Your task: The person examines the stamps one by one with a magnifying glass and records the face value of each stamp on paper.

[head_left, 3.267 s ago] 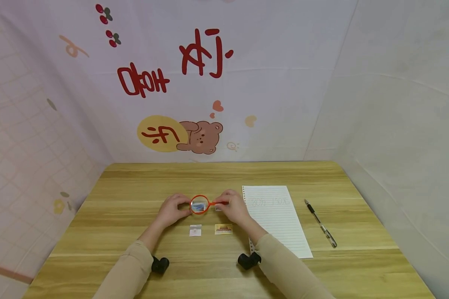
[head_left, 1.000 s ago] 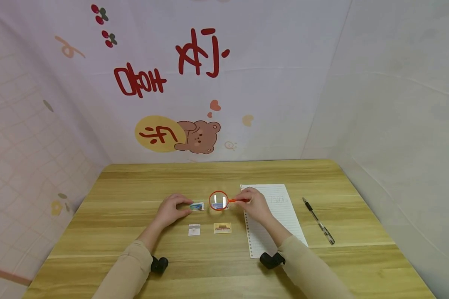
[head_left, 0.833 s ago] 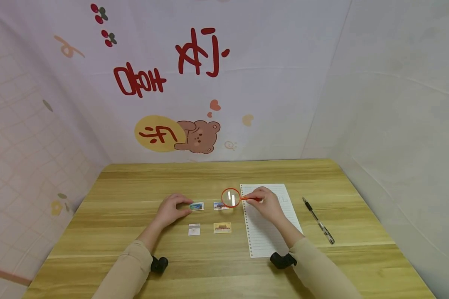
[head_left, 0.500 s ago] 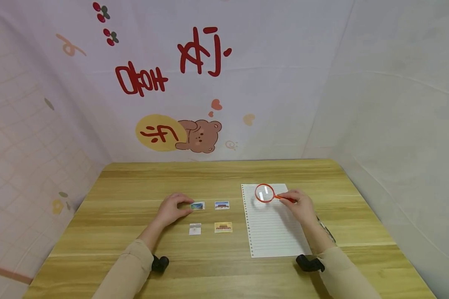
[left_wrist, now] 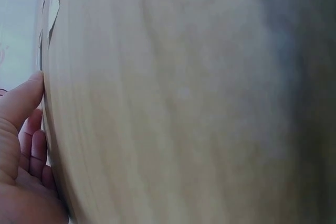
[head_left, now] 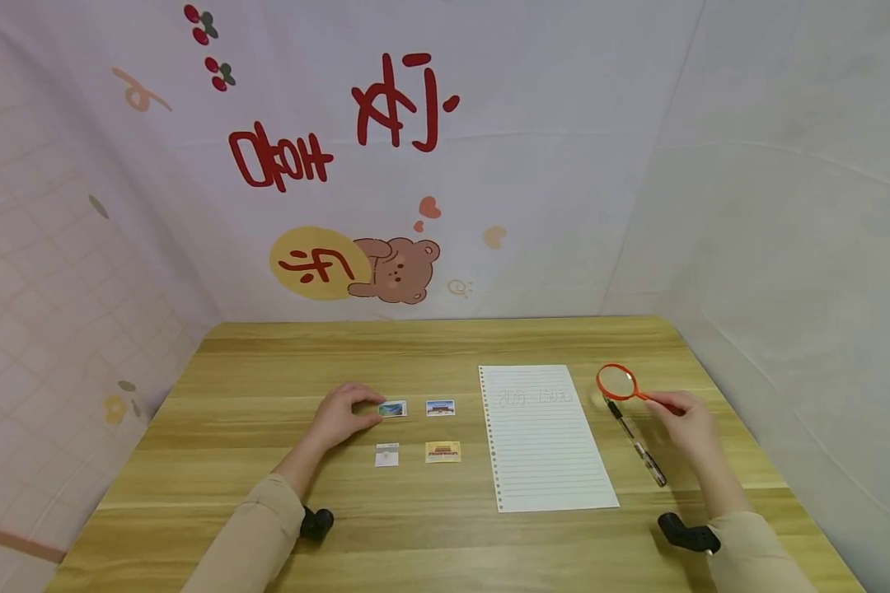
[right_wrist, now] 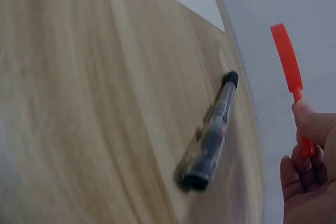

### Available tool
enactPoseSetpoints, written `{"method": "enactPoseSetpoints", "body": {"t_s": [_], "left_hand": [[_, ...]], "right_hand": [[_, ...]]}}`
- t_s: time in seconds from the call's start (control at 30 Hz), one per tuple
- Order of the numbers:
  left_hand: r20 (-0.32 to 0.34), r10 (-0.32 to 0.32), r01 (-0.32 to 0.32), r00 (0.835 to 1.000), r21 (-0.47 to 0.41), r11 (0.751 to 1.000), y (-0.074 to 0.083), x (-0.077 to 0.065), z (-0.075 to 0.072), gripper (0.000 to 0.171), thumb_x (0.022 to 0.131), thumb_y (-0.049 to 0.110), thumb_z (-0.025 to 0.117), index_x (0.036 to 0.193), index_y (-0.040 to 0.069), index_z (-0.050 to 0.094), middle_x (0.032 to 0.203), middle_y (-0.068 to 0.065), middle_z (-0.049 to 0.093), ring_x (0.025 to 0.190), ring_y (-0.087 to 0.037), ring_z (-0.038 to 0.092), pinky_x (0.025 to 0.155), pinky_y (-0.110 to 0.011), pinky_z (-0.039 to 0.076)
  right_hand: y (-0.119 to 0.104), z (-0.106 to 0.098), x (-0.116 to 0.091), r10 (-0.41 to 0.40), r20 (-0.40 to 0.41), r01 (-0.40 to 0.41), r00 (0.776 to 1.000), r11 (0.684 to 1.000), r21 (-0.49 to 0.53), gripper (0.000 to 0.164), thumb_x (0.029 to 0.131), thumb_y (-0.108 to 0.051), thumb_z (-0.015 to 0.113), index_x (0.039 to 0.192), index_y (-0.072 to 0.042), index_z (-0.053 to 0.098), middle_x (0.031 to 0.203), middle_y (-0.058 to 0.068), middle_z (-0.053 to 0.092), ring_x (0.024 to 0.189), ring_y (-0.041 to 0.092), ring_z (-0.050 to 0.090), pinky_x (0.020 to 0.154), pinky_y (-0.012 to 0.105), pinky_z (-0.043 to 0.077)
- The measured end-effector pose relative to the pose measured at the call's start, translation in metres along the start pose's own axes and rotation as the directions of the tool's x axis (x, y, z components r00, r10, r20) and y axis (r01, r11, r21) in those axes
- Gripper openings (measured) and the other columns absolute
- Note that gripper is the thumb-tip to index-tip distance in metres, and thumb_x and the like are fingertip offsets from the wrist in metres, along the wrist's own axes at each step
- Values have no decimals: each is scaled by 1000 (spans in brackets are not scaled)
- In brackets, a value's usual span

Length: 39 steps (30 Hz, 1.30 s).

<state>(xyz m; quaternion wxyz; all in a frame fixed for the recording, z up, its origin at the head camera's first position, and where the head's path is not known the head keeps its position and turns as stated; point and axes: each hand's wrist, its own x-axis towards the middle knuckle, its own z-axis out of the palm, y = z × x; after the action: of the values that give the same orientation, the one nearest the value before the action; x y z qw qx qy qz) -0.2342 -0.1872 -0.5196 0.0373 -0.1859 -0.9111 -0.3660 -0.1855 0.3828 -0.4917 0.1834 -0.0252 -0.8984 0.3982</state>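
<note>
Carried magnifier (head_left: pixel 617 382), pinched in right hand (head_left: pixel 688 424), toward table's (head_left: pixel 564 552) right edge, likely done viewing stamps (head_left: pixel 440 408); resting loose left hand (head_left: pixel 344 416) at one.

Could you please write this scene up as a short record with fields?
Surface: wood-grain table
Left hand: at the left edge of the upper-left card
Right hand: holds the red magnifying glass, raised off the table
Other cards: upper-right card, lower-left card, lower-right card
Lined sheet: handwriting near its top
Pen: on the table, right of the sheet
</note>
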Motion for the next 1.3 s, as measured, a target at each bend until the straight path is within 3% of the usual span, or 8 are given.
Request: {"method": "enactPoseSetpoints", "body": {"t_s": [0.3,0.37,0.5,0.6,0.73,0.83,1.0,1.3], "left_hand": [[6,-3,3,1000,1,1000,0,0,-1,27,83,18,82,108,11,76,112,-7,67,111,-32,59,100,-52,42],[10,-5,5,1000,2,1000,0,1,-1,27,83,18,82,108,11,76,113,-7,67,111,-32,58,100,-52,42],[13,-9,9,1000,7,1000,-1,1,0,27,83,19,82,109,12,76,113,-6,67,112,-32,58,101,-52,42],[13,-12,12,1000,6,1000,-2,1,1,27,83,19,82,109,13,76,113,-5,67,112,-31,58,101,-52,41],[14,-21,21,1000,-5,1000,-1,1,1,27,83,19,82,108,13,76,113,-5,67,112,-31,58,101,-52,41],[13,-21,21,1000,-8,1000,-1,0,0,27,82,18,82,108,12,76,113,-5,67,112,-32,58,101,-53,42],[17,-24,24,1000,-8,1000,0,0,-1,27,83,18,82,109,12,76,113,-6,66,112,-33,57,100,-54,42],[15,-16,15,1000,7,1000,-1,0,0,28,83,19,82,109,13,77,113,-5,67,111,-32,58,99,-53,42]], "right_hand": [[29,-23,-8,63,26,-60,998,990,-124,27,93,-23,71,109,-2,75,104,14,65,82,-12,44,65,18,42],[34,-25,-9,57,14,-54,998,990,-131,26,92,-23,73,107,-2,76,101,10,66,84,-15,44,68,17,41],[41,-28,-10,50,7,-49,999,988,-147,26,90,-22,75,105,0,76,102,14,69,85,-20,42,71,15,40],[44,-30,-12,72,20,-67,997,982,-179,28,90,-23,75,106,0,76,107,22,68,87,-10,49,72,18,41],[49,-31,-12,100,36,-90,994,972,-217,30,92,-25,73,106,2,75,109,25,68,95,25,60,74,25,41],[52,-32,-12,115,45,-102,992,969,-224,31,93,-25,71,106,3,75,111,27,66,102,41,58,77,34,43],[57,-35,-12,138,65,-121,988,969,-215,33,94,-26,70,108,4,74,115,30,64,109,48,55,87,53,42],[63,-42,-12,176,85,-156,981,967,-202,38,96,-27,67,111,7,71,120,32,62,113,52,51,90,59,39]]}}
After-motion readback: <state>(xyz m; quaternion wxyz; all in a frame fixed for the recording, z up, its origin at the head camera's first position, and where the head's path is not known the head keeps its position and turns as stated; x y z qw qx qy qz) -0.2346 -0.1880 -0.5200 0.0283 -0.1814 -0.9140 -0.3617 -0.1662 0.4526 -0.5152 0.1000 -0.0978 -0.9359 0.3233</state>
